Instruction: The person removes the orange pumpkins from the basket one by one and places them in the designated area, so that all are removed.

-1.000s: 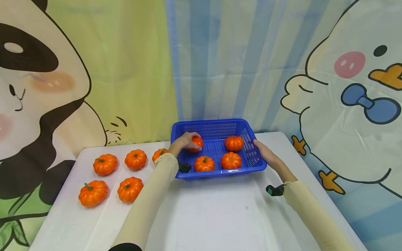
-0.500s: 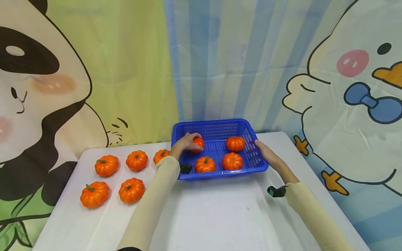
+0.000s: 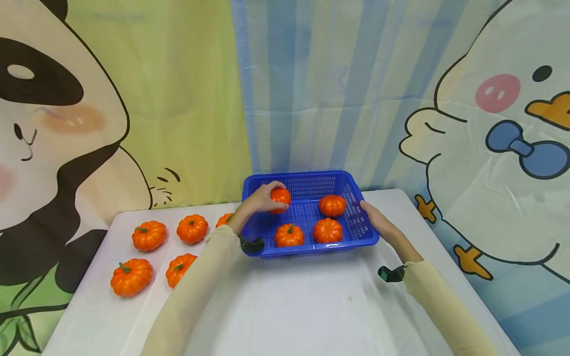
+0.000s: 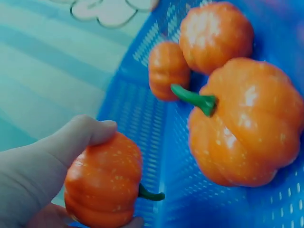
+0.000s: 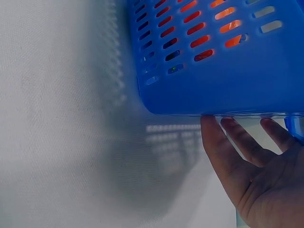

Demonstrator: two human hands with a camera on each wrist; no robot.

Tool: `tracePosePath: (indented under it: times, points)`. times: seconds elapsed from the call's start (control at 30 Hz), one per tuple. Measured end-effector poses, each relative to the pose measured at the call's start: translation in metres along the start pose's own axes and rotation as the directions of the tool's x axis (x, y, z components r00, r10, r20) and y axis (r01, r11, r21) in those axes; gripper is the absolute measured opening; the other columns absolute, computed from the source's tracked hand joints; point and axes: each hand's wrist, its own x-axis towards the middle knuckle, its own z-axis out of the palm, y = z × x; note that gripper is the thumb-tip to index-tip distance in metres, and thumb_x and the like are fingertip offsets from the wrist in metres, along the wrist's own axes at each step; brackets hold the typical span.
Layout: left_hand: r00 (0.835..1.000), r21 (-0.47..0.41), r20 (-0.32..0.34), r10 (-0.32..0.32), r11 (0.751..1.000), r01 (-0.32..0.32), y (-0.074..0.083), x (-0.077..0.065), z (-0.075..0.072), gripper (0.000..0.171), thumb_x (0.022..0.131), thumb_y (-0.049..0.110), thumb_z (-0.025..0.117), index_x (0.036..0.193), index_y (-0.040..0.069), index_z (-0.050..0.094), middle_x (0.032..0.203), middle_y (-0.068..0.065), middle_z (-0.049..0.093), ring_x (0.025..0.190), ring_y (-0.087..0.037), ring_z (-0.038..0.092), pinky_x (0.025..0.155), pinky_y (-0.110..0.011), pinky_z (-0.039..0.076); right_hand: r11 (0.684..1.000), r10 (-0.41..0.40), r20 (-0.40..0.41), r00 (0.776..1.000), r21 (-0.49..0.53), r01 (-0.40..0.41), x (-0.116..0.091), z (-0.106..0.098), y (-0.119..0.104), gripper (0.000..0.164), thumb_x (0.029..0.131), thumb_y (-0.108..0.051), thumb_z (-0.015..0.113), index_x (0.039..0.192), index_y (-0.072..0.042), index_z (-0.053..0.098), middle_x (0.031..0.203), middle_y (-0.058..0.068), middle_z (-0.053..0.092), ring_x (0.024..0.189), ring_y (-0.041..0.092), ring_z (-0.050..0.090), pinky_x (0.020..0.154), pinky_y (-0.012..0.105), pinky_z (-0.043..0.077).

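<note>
- Over the last half second the left hand (image 3: 262,199) has risen a little, and the glossy orange ribbed pumpkin (image 3: 281,198) it grips between thumb and fingers has come up with it
- That pumpkin is at the left end of a blue perforated plastic basket (image 3: 298,175), seemingly lifted off its floor; if so, the left hand alone now bears its weight
- Three more glossy orange pumpkins (image 3: 289,236) lie in the basket, one near the front centre and two towards the right, in the same places as before
- The right hand (image 3: 376,217) remains at the basket's right end, probably to steady it; its fingertips touch the edge, but whether they hook round it I cannot tell
- Five orange pumpkins with green stems (image 3: 149,236) sit left of the basket on a white-covered worktop (image 3: 303,301); the cream left sleeve (image 3: 191,291) has swung leftward and now covers part of one, while another is half hidden behind the wrist
- The held pumpkin's green stem (image 4: 152,194) shows only in the left wrist view (from the head camera, it is out of sight), and some fingers are hidden behind the pumpkin or cut off by the lower edge
</note>
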Motion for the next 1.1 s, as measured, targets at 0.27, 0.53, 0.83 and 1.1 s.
tracePosePath:
  times: [0.27, 0.53, 0.83, 1.1]
  points:
    - [0.996, -0.033, -0.087, 0.027, 0.999, -0.030, 0.025, -0.041, -0.023, 0.075, 0.081, 0.043, 0.075, 0.146, 0.033, 0.040, 0.132, -0.018, 0.044, 0.115, -0.034, 0.052, 0.088, -0.049, 0.055, 1.000, -0.008, 0.004, 1.000, 0.013, 0.008, 0.002, 0.001, 0.000, 0.074, 0.102, -0.056, 0.011, 0.156, -0.005, 0.004, 0.154, 0.029, 0.028, 0.138, 0.044, 0.036, 0.119, 0.056, 0.021]
    - [0.980, -0.113, -0.199, 0.008, 0.993, -0.031, 0.015, -0.111, -0.027, 0.069, 0.080, 0.047, 0.075, 0.141, 0.039, 0.043, 0.133, -0.015, 0.040, 0.109, -0.037, 0.058, 0.084, -0.050, 0.057, 1.000, -0.001, 0.004, 1.000, 0.009, 0.001, 0.001, 0.000, 0.001, 0.075, 0.102, -0.056, 0.011, 0.156, -0.005, 0.002, 0.155, 0.029, 0.026, 0.139, 0.045, 0.035, 0.118, 0.057, 0.023]
    - [0.861, -0.334, -0.453, -0.229, 0.940, 0.075, -0.019, -0.203, -0.013, 0.069, 0.084, 0.037, 0.075, 0.144, 0.031, 0.040, 0.139, -0.010, 0.042, 0.110, -0.033, 0.058, 0.087, -0.038, 0.055, 1.000, 0.011, -0.001, 1.000, 0.007, -0.011, 0.002, 0.001, 0.000, 0.076, 0.101, -0.058, 0.012, 0.156, -0.006, 0.002, 0.155, 0.028, 0.026, 0.139, 0.045, 0.035, 0.118, 0.057, 0.024]
    - [0.818, -0.392, -0.462, -0.342, 0.906, 0.157, -0.032, -0.242, 0.015, 0.062, 0.086, 0.033, 0.073, 0.140, 0.028, 0.043, 0.128, -0.006, 0.053, 0.103, -0.011, 0.054, 0.081, -0.009, 0.046, 1.000, 0.007, -0.004, 1.000, 0.007, -0.007, 0.000, 0.001, 0.001, 0.075, 0.102, -0.057, 0.012, 0.156, -0.005, 0.002, 0.155, 0.029, 0.024, 0.139, 0.045, 0.034, 0.118, 0.058, 0.023]
